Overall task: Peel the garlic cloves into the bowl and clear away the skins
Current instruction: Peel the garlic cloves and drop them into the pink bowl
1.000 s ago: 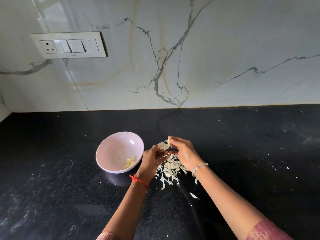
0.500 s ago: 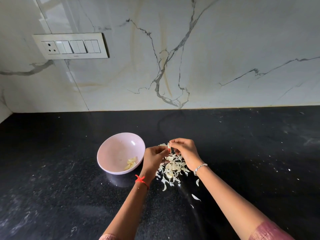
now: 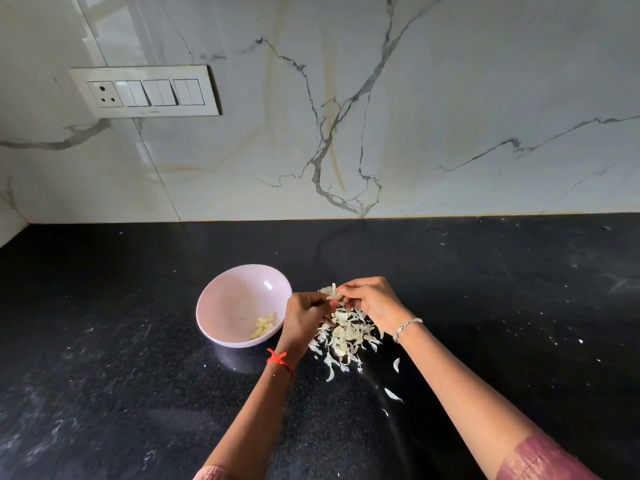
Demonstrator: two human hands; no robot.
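A pale pink bowl (image 3: 221, 299) stands on the black counter with several peeled garlic cloves (image 3: 265, 325) at its near right side. Just right of it, my left hand (image 3: 304, 317) and my right hand (image 3: 370, 299) meet above a heap of white garlic skins (image 3: 346, 336). Together they pinch a garlic clove (image 3: 330, 292) with papery skin sticking up from it. My fingers hide most of the clove.
Loose skin flakes (image 3: 393, 394) lie nearer me, right of the heap. The black counter (image 3: 485, 306) is speckled with small white bits. A marble wall (image 3: 381, 116) with a switch panel (image 3: 145, 91) rises behind.
Both hands have stayed over the skin heap and shifted slightly. Less of the papery skin bunch shows between the fingers than a second ago.
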